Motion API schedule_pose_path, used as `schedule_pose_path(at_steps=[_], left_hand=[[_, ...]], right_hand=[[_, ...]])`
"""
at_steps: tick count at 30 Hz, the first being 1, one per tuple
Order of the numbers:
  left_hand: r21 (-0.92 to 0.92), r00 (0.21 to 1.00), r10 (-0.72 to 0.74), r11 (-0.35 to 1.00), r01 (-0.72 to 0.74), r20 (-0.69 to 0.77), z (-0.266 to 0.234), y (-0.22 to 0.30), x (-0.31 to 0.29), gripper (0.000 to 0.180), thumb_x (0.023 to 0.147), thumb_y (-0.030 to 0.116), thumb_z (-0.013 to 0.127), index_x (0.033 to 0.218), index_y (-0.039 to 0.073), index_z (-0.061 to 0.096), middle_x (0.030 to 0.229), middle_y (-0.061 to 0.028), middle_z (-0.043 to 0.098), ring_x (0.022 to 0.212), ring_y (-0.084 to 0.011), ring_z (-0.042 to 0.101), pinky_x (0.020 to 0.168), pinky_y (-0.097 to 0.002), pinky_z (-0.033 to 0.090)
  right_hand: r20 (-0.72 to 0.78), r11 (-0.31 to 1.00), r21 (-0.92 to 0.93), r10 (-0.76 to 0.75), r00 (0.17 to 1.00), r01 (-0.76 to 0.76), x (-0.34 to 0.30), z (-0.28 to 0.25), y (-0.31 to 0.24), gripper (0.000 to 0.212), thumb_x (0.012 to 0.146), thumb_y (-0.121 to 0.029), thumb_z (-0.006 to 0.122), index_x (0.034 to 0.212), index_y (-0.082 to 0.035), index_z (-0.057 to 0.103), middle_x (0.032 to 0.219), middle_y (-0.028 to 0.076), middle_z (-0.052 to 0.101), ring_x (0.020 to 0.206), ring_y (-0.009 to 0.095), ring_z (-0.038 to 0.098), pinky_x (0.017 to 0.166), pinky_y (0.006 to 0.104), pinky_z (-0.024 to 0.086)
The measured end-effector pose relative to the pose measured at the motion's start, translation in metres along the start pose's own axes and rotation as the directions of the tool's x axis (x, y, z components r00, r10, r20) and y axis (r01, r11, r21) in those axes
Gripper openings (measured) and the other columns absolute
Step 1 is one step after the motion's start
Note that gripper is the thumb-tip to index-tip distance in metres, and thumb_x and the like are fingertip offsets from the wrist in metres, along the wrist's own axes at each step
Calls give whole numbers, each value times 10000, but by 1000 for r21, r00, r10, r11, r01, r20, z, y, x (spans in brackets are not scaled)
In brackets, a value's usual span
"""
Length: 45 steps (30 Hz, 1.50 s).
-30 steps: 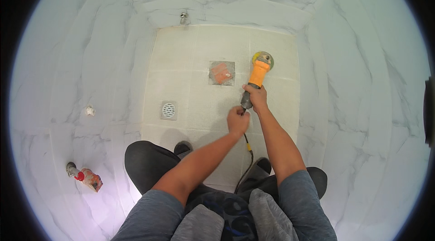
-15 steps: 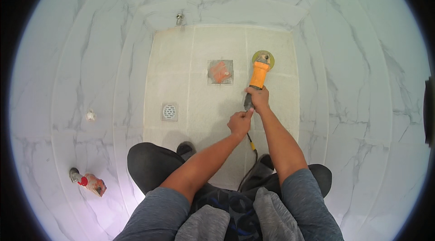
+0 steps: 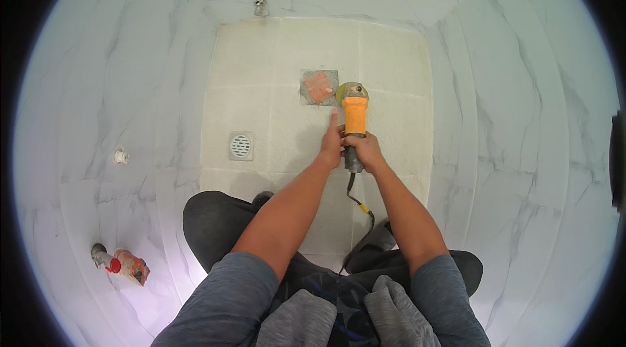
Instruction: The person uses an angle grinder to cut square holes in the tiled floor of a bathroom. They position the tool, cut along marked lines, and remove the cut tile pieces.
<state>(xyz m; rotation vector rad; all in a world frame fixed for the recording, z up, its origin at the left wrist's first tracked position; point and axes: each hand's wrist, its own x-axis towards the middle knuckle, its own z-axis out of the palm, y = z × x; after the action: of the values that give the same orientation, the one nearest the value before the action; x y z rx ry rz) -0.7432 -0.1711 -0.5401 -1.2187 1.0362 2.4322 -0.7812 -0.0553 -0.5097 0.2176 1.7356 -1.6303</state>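
An angle grinder [image 3: 355, 119] with an orange body, a dark rear handle and a greenish-yellow disc is held low over the tiled floor. My right hand [image 3: 367, 150] is wrapped round its dark handle. Close beside the handle is my left hand [image 3: 330, 146], one finger stretched forward along the floor; whether its other fingers touch the tool is hard to tell. The disc [image 3: 340, 93] lies at the right edge of a square floor cutout [image 3: 306, 95], which is covered in part by an orange-red piece of material [image 3: 319, 88]. A power cord [image 3: 352, 194] trails back from the grinder toward me.
A round slotted floor drain [image 3: 241, 146] sits left of my hands. Marbled wall tiles [image 3: 505, 125] close in on the sides. Fittings stick out of the walls: a metal one [image 3: 259, 6] at the back, a white one [image 3: 120, 156] and a red-handled valve [image 3: 115, 265] at left.
The grinder has come left and toward me, from the right-hand floor to the cutout's edge. My left hand has moved forward from behind the handle to beside it, stretching a finger.
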Motion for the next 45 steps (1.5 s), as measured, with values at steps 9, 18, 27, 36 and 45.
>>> schedule_pose_path(at_steps=[9, 18, 27, 36, 45], left_hand=[[317, 995, -95, 944, 93, -9, -58, 27, -10, 900, 838, 769, 593, 1235, -36, 662, 1142, -141, 683, 1006, -226, 626, 902, -386, 468], [321, 991, 123, 938, -131, 47, -26, -6, -15, 643, 822, 479, 824, 1121, -74, 689, 1016, -133, 709, 862, -188, 692, 762, -315, 552], [198, 995, 90, 975, -97, 42, -31, -9, -12, 638, 830, 465, 823, 1142, -74, 685, 1033, -129, 707, 871, -194, 693, 768, -325, 552], [252, 996, 82, 964, -87, 29, -29, 2, -15, 691, 812, 459, 837, 1168, -106, 661, 1041, -152, 709, 870, -204, 705, 756, -333, 558], [224, 996, 86, 970, -92, 38, -30, 7, -11, 716, 810, 472, 836, 1186, -109, 652, 1061, -155, 703, 888, -212, 703, 767, -327, 557]], right_hand=[[-153, 995, -101, -19, 988, 3, -21, 53, 53, 442, 763, -155, 781, 1102, 63, 600, 944, 106, 684, 822, 187, 660, 747, 327, 533], [5, 967, -254, 20, 1000, -18, -22, 16, 35, 452, 766, -158, 776, 1124, 52, 598, 958, 85, 682, 822, 167, 648, 743, 309, 521], [20, 975, -221, 21, 1000, -16, -14, 17, 44, 464, 751, -162, 784, 1115, 61, 603, 952, 79, 676, 810, 159, 636, 723, 304, 510], [37, 971, -237, 30, 999, -20, -14, 20, 32, 444, 766, -161, 777, 1104, 59, 592, 925, 81, 671, 769, 161, 635, 691, 307, 516], [60, 958, -286, 13, 998, 5, -9, 21, 26, 450, 771, -177, 769, 1102, 60, 578, 918, 109, 671, 748, 179, 650, 677, 304, 520]])
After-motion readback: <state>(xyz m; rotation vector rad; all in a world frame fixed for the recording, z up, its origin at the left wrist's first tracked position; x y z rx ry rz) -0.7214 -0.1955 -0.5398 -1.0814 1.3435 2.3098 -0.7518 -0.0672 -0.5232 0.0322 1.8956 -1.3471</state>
